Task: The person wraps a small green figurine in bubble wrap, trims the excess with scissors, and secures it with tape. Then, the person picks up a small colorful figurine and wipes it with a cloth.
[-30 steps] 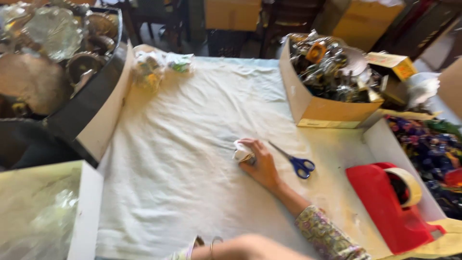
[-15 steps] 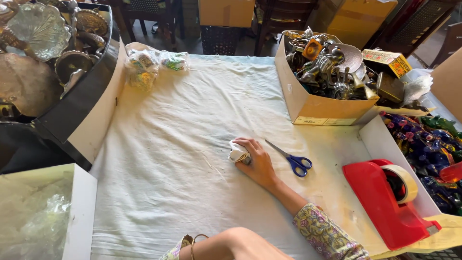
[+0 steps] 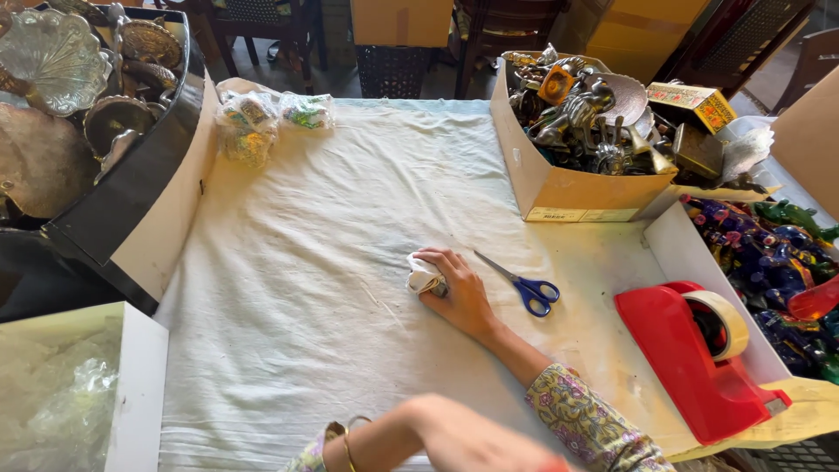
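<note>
Right hand (image 3: 459, 293) closed on small white wrapped bundle (image 3: 423, 275), blue-handled scissors (image 3: 523, 286) beside, red tape dispenser (image 3: 699, 354) near.

Wrapped bundle (image 3: 423, 274) is held on cloth (image 3: 332, 218) at centre. Scissors (image 3: 523, 284) lie just right; tape dispenser (image 3: 699, 350) farther right, nearer.

A tan carton (image 3: 559, 179) stands at the desk's far right, with a white label (image 3: 568, 214) low on its front. Behind it lies a small colourful box (image 3: 695, 103) (patterned). Clear packets (image 3: 262, 118) lie far left.
</note>
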